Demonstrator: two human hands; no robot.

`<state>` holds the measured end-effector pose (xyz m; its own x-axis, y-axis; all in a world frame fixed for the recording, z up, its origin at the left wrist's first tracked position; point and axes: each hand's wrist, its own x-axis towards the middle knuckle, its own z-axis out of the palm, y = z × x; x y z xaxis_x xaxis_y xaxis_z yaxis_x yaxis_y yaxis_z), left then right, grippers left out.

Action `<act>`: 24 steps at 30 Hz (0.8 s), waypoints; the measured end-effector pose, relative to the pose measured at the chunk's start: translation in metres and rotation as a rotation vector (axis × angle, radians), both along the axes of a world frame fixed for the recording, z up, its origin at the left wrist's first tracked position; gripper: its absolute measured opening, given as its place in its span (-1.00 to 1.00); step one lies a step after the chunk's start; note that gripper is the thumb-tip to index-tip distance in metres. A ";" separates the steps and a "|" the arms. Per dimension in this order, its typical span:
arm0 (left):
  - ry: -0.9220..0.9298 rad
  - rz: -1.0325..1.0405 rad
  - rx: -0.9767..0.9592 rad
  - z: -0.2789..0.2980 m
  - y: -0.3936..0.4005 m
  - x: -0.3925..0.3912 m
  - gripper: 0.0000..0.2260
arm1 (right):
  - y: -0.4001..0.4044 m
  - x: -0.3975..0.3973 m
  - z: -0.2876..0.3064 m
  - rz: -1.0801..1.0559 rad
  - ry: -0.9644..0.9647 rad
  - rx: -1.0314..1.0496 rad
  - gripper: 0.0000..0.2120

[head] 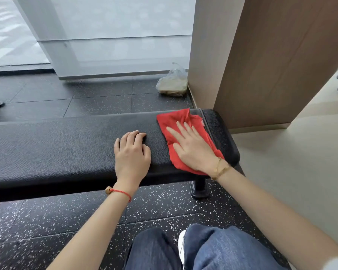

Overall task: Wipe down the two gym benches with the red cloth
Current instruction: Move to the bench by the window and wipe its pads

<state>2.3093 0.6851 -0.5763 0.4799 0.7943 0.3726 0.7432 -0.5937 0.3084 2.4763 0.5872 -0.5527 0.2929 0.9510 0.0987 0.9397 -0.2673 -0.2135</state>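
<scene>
A black padded gym bench [66,145] runs across the view from the left edge to the middle right. The red cloth [172,121] lies flat near the bench's right end. My right hand [191,147] presses flat on the cloth, fingers spread and pointing away from me. My left hand [132,151] rests on the bare pad just left of the cloth, fingers curled, holding nothing. Only one bench is in view.
A clear plastic bag [173,82] sits on the speckled black floor behind the bench, against a wood-panelled column [261,55]. The bench's foot [200,188] stands below its right end. My knees in jeans are at the bottom. Pale flooring lies to the right.
</scene>
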 end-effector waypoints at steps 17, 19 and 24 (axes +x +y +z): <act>0.025 -0.001 -0.009 0.002 -0.001 0.000 -0.67 | 0.047 0.053 0.006 -0.245 0.084 -0.079 -0.47; 0.009 0.001 -0.010 0.002 -0.001 0.000 -0.68 | 0.042 0.031 0.003 -0.159 0.078 -0.053 -0.48; -0.004 -0.012 -0.006 0.001 0.001 -0.001 -0.68 | -0.011 0.001 -0.002 -0.007 0.029 0.028 -0.48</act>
<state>2.3079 0.6858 -0.5758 0.4882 0.7907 0.3695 0.7347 -0.6008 0.3150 2.4769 0.5761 -0.5549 0.3029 0.9458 0.1169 0.9311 -0.2675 -0.2481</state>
